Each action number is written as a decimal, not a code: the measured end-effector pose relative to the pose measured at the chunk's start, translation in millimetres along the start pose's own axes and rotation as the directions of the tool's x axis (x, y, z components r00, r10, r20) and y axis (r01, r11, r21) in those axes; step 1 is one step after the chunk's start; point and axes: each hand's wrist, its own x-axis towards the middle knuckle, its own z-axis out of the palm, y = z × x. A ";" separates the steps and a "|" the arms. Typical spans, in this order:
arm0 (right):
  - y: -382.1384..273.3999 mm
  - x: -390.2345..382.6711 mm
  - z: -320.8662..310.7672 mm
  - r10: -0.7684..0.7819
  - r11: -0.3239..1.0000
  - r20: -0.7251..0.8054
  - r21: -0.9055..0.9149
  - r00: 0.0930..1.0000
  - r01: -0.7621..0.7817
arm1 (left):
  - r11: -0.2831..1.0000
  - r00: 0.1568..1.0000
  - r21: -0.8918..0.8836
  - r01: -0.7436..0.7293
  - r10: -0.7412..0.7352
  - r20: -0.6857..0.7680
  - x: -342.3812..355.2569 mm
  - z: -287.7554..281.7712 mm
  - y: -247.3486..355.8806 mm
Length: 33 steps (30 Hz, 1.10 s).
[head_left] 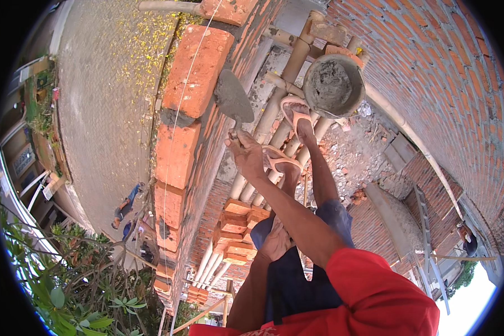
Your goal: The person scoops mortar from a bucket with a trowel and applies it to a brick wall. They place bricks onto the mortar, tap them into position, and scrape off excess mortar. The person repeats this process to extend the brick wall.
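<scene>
My right hand (246,155) is closed around the handle of a trowel (232,98). The trowel's grey, mortar-smeared blade lies against the inner side of an orange brick (199,67) on top of the wall. Wet mortar (177,118) shows in the joint between that brick and the neighbouring brick (176,154). A thin string line (180,103) runs lengthwise over the bricks. Low by my thigh is my left hand (277,242), partly covered by my right forearm, its fingers hard to make out. A bucket of mortar (333,85) stands beyond my feet, to the right.
I stand in sandals on bamboo poles (280,134) laid as scaffolding. Stacked bricks (235,227) rest on it behind my feet. A tall brick wall (431,67) rises at the right; rubble (350,162) lies below. Left of the wall, a person (127,206) is on the paving (103,112).
</scene>
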 end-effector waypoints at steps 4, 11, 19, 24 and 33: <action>-11.9 -44.6 -20.2 0.100 0.992 0.242 -0.096 0.965 -0.078 | 1.000 0.996 0.012 -0.013 0.012 0.094 4.9 -9.6 -7.5; -132.8 -110.9 -89.3 0.495 0.869 0.344 -0.195 0.798 -0.455 | 0.996 0.973 -0.084 0.028 -0.008 0.230 15.8 -14.2 -12.1; -239.5 -48.2 -67.3 -0.135 0.595 0.495 -0.652 0.858 0.470 | 0.979 0.994 -0.185 -0.084 0.095 0.054 4.1 4.8 -16.0; -239.3 -48.8 -32.0 -0.229 0.316 0.605 -0.695 0.763 0.646 | 0.768 0.879 -0.431 -0.473 0.442 -0.176 18.8 48.5 32.7; -239.6 -51.9 -26.1 -0.205 0.369 0.560 -0.716 0.803 0.593 | 0.446 0.476 -0.852 -0.273 0.832 0.284 29.7 174.8 206.8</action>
